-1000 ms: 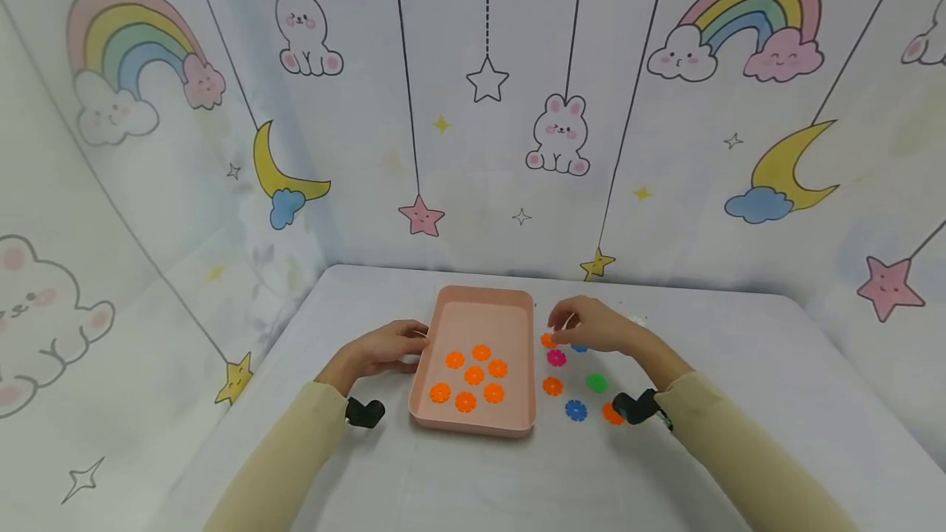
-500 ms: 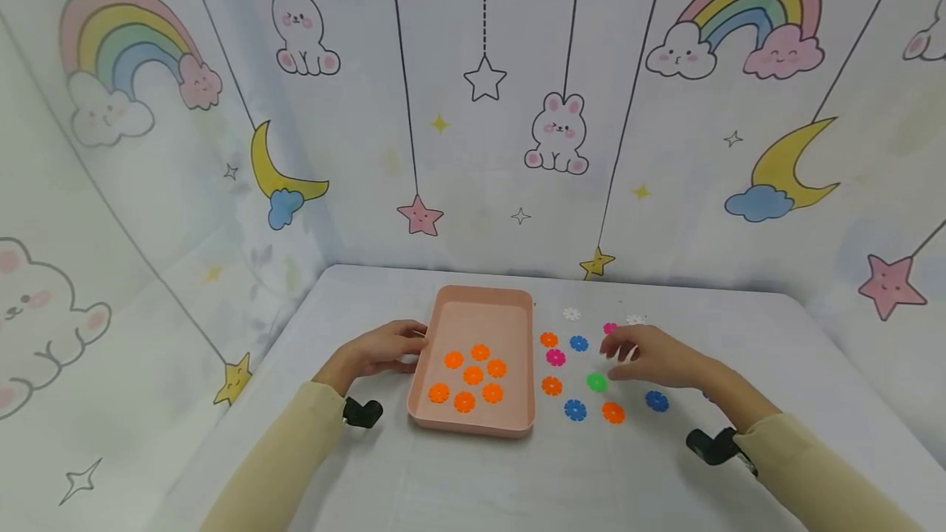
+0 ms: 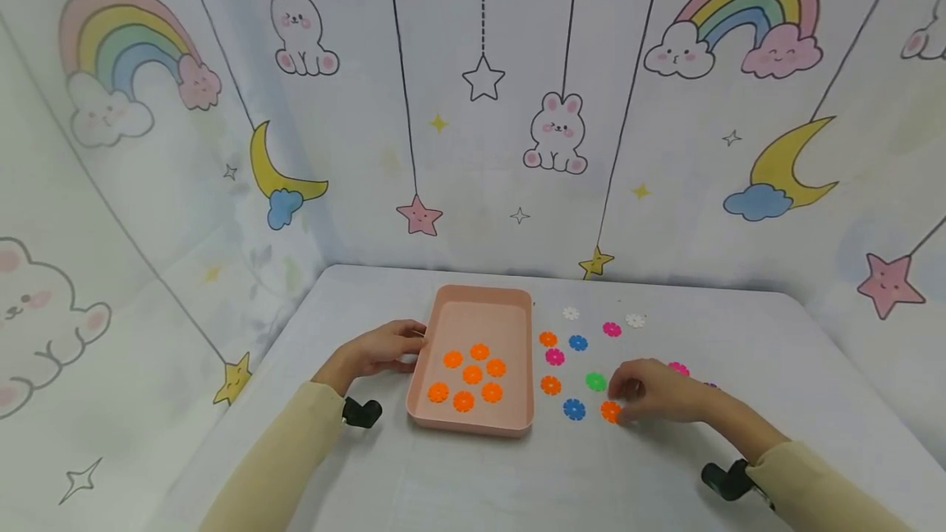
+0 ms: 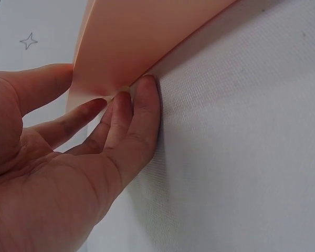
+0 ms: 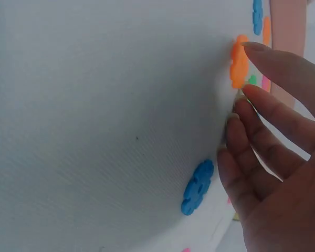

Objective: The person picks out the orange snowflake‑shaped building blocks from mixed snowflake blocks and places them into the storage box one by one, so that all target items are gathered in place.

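A peach tray [image 3: 484, 425] lies on the white-covered table, with several orange flower-shaped discs [image 3: 472, 374] inside its nearer half. My left hand [image 3: 377, 347] grips the tray's left side; in the left wrist view one digit is at the rim and the other fingertips are along the wall's lower edge. My right hand [image 3: 658, 388] is low over the table, right of the tray. Its thumb and index fingertips are apart, at the edges of a loose orange disc [image 3: 610, 412], also seen in the right wrist view. A green disc [image 3: 595, 382] lies beside its fingers.
Loose flower-shaped discs lie between tray and right hand: orange [image 3: 550, 385], blue [image 3: 574, 410] and pink [image 3: 555, 357]. Farther back are white discs [image 3: 635, 321] and another pink disc [image 3: 612, 329]. A curtain [image 3: 473, 146] with rabbits and rainbows hangs behind the table.
My right hand moves from the orange and blue discs beside the tray rightward, then down toward the nearer orange disc. The left hand and tray stay in place.
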Tool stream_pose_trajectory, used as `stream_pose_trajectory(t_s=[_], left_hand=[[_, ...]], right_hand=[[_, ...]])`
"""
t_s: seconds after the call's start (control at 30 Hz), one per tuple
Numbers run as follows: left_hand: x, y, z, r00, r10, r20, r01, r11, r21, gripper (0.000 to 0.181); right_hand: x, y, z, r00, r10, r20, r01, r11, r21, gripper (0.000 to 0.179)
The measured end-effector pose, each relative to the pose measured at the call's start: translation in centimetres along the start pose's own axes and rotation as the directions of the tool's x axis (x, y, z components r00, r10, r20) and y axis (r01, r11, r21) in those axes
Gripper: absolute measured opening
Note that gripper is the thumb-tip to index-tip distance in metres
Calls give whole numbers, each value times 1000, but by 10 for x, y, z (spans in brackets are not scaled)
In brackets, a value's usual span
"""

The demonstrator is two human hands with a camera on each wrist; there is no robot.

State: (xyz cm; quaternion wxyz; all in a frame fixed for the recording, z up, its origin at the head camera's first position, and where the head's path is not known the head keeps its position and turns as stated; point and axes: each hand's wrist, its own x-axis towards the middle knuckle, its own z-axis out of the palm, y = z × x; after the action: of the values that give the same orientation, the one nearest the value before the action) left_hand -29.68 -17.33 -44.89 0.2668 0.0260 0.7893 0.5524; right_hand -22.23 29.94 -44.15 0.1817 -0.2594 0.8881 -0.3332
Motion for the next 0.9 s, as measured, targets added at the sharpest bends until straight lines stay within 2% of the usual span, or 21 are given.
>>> stream_pose_trajectory(t_s=[0.3,0.47,0.63,0.9], left_hand=[[-1,1,-1,1000,-2,-2,2,1000,1,49],[-2,0,-1,1000,-1,0,1,1000,-1,49],[-2,-2,-1,1000,-3,6,3,1000,-19,49],[-1,-1,0,1000,2,5,-2,1000,-5,49]], right_hand=[[1,-5,5,1000,16,6,-16,1000,-9,26],[2,-6,2,999,17,36,-16,1000,-7,16],[6,-15,-5,998,-16,68,16,1000,-3,7],[27,-42,-16,997,-73,6,73,996,-43,9]])
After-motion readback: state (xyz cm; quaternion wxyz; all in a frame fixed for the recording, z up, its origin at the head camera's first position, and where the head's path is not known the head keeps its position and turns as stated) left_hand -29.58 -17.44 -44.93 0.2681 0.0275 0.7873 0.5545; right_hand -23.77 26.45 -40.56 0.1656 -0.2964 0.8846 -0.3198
